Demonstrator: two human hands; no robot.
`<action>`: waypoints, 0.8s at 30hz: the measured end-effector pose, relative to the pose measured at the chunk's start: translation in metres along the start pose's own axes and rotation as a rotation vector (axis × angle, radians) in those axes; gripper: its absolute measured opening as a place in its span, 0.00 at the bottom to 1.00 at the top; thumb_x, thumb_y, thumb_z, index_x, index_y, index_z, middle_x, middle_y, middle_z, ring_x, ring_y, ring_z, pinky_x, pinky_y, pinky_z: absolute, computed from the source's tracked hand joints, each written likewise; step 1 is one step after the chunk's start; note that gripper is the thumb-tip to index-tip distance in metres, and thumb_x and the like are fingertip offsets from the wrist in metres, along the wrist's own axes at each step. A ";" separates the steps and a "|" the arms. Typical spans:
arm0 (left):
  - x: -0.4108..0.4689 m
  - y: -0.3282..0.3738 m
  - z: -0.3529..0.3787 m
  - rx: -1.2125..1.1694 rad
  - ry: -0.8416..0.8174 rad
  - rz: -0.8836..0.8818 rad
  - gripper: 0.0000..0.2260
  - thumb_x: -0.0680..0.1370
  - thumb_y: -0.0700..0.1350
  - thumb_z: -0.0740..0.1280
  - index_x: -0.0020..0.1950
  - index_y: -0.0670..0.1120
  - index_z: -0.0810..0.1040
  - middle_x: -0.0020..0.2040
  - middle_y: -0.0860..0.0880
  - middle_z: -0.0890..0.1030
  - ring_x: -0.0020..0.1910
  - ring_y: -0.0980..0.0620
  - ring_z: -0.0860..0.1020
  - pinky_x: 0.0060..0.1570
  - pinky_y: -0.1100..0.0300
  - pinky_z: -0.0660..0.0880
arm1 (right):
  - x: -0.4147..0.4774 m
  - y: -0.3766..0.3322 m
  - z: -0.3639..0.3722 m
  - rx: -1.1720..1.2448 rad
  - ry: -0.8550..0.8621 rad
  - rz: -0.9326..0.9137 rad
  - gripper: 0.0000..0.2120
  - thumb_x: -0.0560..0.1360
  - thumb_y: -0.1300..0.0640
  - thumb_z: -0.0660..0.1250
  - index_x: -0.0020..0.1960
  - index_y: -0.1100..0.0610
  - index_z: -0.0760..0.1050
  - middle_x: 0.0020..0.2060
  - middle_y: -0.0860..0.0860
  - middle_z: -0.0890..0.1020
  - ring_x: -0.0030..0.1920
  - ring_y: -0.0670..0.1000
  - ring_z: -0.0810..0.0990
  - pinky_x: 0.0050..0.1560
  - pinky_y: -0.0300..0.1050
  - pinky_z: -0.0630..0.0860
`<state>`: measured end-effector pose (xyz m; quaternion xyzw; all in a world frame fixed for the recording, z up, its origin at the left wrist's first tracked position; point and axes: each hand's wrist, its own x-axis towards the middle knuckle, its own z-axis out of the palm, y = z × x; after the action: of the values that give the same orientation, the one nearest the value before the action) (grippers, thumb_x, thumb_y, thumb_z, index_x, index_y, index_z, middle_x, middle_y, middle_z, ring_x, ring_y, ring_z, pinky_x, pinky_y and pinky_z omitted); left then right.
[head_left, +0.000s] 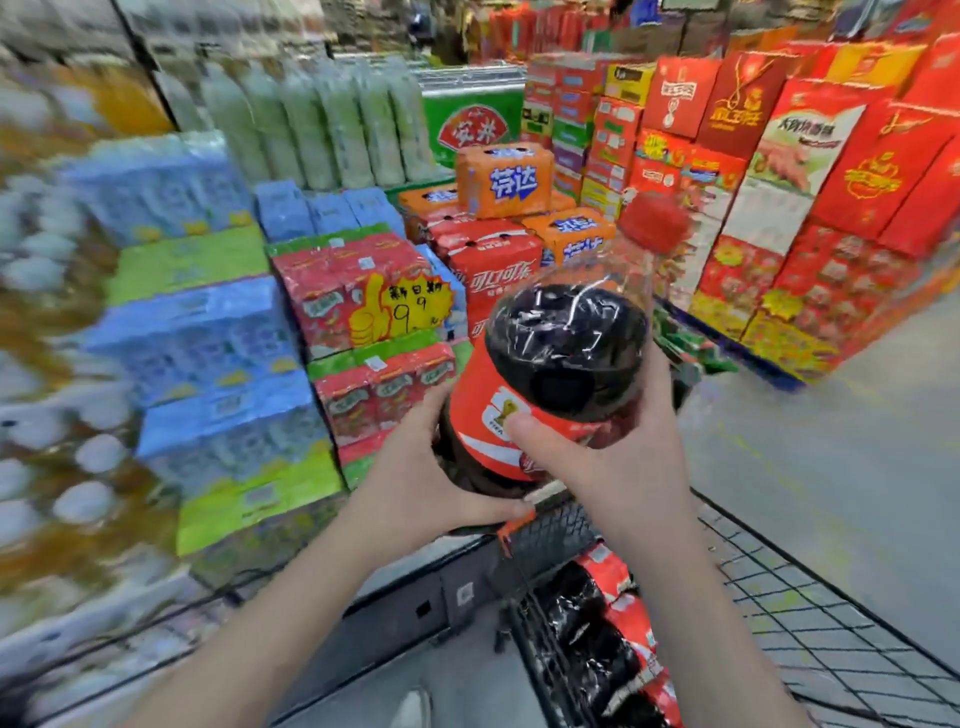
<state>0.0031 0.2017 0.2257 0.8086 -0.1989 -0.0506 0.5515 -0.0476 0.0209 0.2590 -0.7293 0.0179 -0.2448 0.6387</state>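
Note:
A large cola bottle (566, 343) with dark liquid, a red label and a red cap is held in mid-air, tilted with its cap pointing away and up. My left hand (431, 467) grips its lower end from the left and underneath. My right hand (608, 441) wraps the body from the right, thumb pressed on the red label. Both hands hold it above the front edge of a black wire shopping cart (779, 597).
Several cola bottles (608, 639) lie in the cart. Stacked drink packs (363, 301) with a yellow price sign fill the left and centre. Red gift boxes (810, 197) are piled on the right. Grey floor (841, 447) lies to the right of the cart.

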 end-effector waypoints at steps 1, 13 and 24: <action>-0.010 0.000 -0.007 0.010 0.032 -0.012 0.49 0.59 0.49 0.89 0.75 0.60 0.69 0.62 0.61 0.84 0.61 0.62 0.82 0.63 0.61 0.78 | -0.003 0.001 0.007 -0.009 -0.025 0.010 0.48 0.56 0.40 0.84 0.73 0.37 0.68 0.64 0.36 0.82 0.64 0.41 0.82 0.65 0.51 0.81; -0.143 -0.009 -0.114 0.032 0.408 -0.128 0.45 0.60 0.41 0.88 0.72 0.56 0.72 0.59 0.68 0.82 0.58 0.69 0.81 0.54 0.74 0.76 | -0.046 -0.013 0.130 -0.006 -0.499 0.105 0.42 0.61 0.36 0.85 0.70 0.48 0.76 0.61 0.44 0.85 0.57 0.42 0.86 0.56 0.43 0.84; -0.310 -0.046 -0.248 0.128 0.719 -0.189 0.44 0.59 0.52 0.89 0.66 0.72 0.69 0.62 0.69 0.79 0.63 0.68 0.78 0.62 0.67 0.77 | -0.164 -0.100 0.302 0.131 -0.719 0.033 0.40 0.57 0.59 0.89 0.61 0.41 0.72 0.46 0.26 0.83 0.46 0.29 0.83 0.41 0.24 0.76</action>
<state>-0.1943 0.5494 0.2372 0.8222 0.0801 0.1982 0.5275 -0.1060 0.3736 0.2785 -0.7259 -0.2116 0.0369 0.6535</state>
